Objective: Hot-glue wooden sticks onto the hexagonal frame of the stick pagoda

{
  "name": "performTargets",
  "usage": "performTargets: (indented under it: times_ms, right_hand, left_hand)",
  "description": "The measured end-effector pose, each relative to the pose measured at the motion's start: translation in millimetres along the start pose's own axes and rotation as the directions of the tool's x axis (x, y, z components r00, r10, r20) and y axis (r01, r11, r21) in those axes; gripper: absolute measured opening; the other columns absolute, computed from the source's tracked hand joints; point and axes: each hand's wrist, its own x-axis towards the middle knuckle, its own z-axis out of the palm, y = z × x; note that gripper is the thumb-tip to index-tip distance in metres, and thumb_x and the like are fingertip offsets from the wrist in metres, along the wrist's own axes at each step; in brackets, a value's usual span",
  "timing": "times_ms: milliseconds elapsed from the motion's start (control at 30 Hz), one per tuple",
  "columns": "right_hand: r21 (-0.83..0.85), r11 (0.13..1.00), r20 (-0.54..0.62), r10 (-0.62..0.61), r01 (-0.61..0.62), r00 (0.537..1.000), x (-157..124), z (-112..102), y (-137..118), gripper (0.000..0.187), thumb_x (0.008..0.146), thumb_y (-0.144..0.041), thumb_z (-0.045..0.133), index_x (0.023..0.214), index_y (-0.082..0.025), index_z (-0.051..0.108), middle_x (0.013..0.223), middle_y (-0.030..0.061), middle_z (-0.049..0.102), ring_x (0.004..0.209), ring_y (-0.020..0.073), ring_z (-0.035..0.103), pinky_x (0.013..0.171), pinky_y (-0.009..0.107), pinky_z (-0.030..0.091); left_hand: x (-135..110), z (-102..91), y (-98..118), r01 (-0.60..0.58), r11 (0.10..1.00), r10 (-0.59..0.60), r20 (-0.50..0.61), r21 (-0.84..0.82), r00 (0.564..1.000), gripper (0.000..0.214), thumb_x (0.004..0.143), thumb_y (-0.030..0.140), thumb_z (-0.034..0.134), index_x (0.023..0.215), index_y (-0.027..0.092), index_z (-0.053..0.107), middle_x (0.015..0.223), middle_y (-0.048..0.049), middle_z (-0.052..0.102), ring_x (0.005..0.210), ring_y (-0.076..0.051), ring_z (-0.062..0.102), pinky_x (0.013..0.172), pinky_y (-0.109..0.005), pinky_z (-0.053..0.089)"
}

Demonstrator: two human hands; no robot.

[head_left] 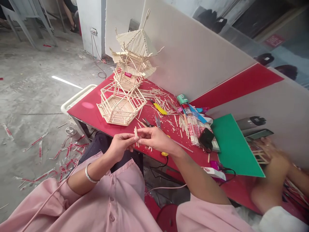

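Flat red worktop [83, 106]; open-latticed, six-sided stick tower [126, 83] toward its left end.
Smooth green board [235, 146] narrows room rightward; left hand [123, 143] and right hand [155, 138] meet by the near edge, grip closed: both pinching short, pale, straight sticks [135, 132].

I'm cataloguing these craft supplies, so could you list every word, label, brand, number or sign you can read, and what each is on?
No text can be read with certainty.
Red sign: pale marks, too blurred to read.
Green-topped container: pale marks, too small to read.
Stick packs: red print, too small to read.
Floor wrappers: red markings, unreadable.
Held sticks: no text visible.
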Motion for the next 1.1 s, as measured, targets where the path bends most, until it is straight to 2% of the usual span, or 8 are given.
performTargets:
  times_ms: [167, 267, 400, 500, 633, 767, 900, 1100]
  right_hand:
    - [-0.051, 0.998, 0.035, -0.029, 0.03, 0.999, 0.0, 1.9, -3.3, 0.027, 0.077, -0.034, 0.066, 0.097, -0.017, 0.072, 0.067, -0.0035, 0.062, 0.061, 0.0101, 0.053, 0.057, 0.021, 0.041]
    - [-0.017, 0.999, 0.058, -0.03, 0.031, 0.998, -0.9, 1.5, -9.3, 0.03, 0.076, -0.032, 0.067, 0.101, -0.017, 0.072, 0.076, -0.0007, 0.069, 0.069, 0.013, 0.061, 0.063, 0.023, 0.047]
    - [-0.103, 0.995, -0.065, -0.021, 0.014, 0.998, -3.4, 4.8, -15.3, 0.038, 0.076, -0.033, 0.07, 0.112, -0.02, 0.072, 0.092, 0.0031, 0.075, 0.081, 0.0171, 0.067, 0.076, 0.029, 0.052]
    - [-0.15, 0.989, -0.15, -0.01, -0.012, 0.989, -3.0, 21.0, -12.0, 0.038, 0.079, -0.041, 0.07, 0.111, -0.021, 0.073, 0.093, 0.004, 0.076, 0.083, 0.0184, 0.069, 0.077, 0.03, 0.053]
    - [0.058, 0.998, -0.173, 0.048, -0.038, 0.984, 5.1, 60.7, 6.8, 0.042, 0.081, -0.051, 0.066, 0.109, -0.021, 0.073, 0.089, 0.0047, 0.076, 0.074, 0.0183, 0.07, 0.061, 0.027, 0.054]
    - [0.218, 0.976, -0.375, 0.096, -0.013, 0.922, 15.3, 92.0, 26.0, 0.043, 0.081, -0.054, 0.065, 0.105, -0.02, 0.074, 0.093, 0.0063, 0.076, 0.072, 0.0187, 0.069, 0.049, 0.024, 0.051]
    - [0.192, 0.981, -0.577, 0.084, 0.035, 0.813, 22.2, 100.2, 33.7, 0.045, 0.084, -0.055, 0.059, 0.104, -0.019, 0.073, 0.094, 0.0083, 0.073, 0.072, 0.0179, 0.067, 0.049, 0.025, 0.052]
    - [0.034, 0.992, -0.608, -0.076, 0.121, 0.79, 35.6, 100.7, 36.1, 0.036, 0.09, -0.049, 0.054, 0.101, -0.021, 0.073, 0.099, 0.009, 0.07, 0.082, 0.0187, 0.065, 0.064, 0.027, 0.054]
  left_hand:
    - [0.9, -1.2, -0.8, -0.022, 1.0, 0.022, -0.01, 0.012, 1.0, 0.035, 0.054, 0.042, 0.089, 0.068, 0.013, 0.075, 0.051, -0.001, 0.058, 0.044, -0.009, 0.048, 0.042, -0.022, 0.038]
    - [0.1, -2.3, 0.4, -0.03, 1.0, 0.03, -0.027, -0.004, 0.999, 0.036, 0.053, 0.042, 0.089, 0.067, 0.013, 0.075, 0.05, -0.0006, 0.058, 0.042, -0.008, 0.048, 0.042, -0.022, 0.038]
    - [-2.3, -9.2, -1.1, -0.068, 0.996, 0.064, -0.072, -0.05, 0.995, 0.033, 0.056, 0.04, 0.088, 0.068, 0.013, 0.073, 0.051, -0.0003, 0.06, 0.042, -0.007, 0.049, 0.043, -0.021, 0.038]
    - [-3.8, -17.7, -5.0, -0.084, 0.986, 0.059, -0.169, -0.147, 0.984, 0.033, 0.057, 0.039, 0.088, 0.066, 0.013, 0.07, 0.053, -0.0006, 0.061, 0.044, -0.007, 0.051, 0.044, -0.02, 0.039]
    - [-3.8, -28.2, -7.9, -0.098, 0.961, 0.031, -0.252, -0.26, 0.967, 0.036, 0.05, 0.035, 0.091, 0.07, 0.013, 0.07, 0.057, -0.0001, 0.063, 0.05, -0.008, 0.055, 0.046, -0.019, 0.043]
    - [-3.5, -35.9, -6.3, -0.089, 0.966, 0.019, -0.276, -0.241, 0.961, 0.037, 0.051, 0.035, 0.09, 0.071, 0.013, 0.068, 0.06, -0.0018, 0.065, 0.055, -0.01, 0.06, 0.048, -0.019, 0.044]
    - [-2.4, -39.8, -5.1, -0.115, 0.966, 0.041, -0.3, -0.233, 0.953, 0.031, 0.053, 0.029, 0.087, 0.07, 0.014, 0.066, 0.067, -0.0021, 0.066, 0.058, -0.011, 0.061, 0.045, -0.018, 0.042]
    - [7.2, -38.1, -1.9, -0.119, 0.958, 0.046, -0.271, -0.26, 0.961, 0.031, 0.054, 0.026, 0.086, 0.075, 0.014, 0.065, 0.066, 0.0, 0.064, 0.054, -0.009, 0.057, 0.047, -0.019, 0.043]
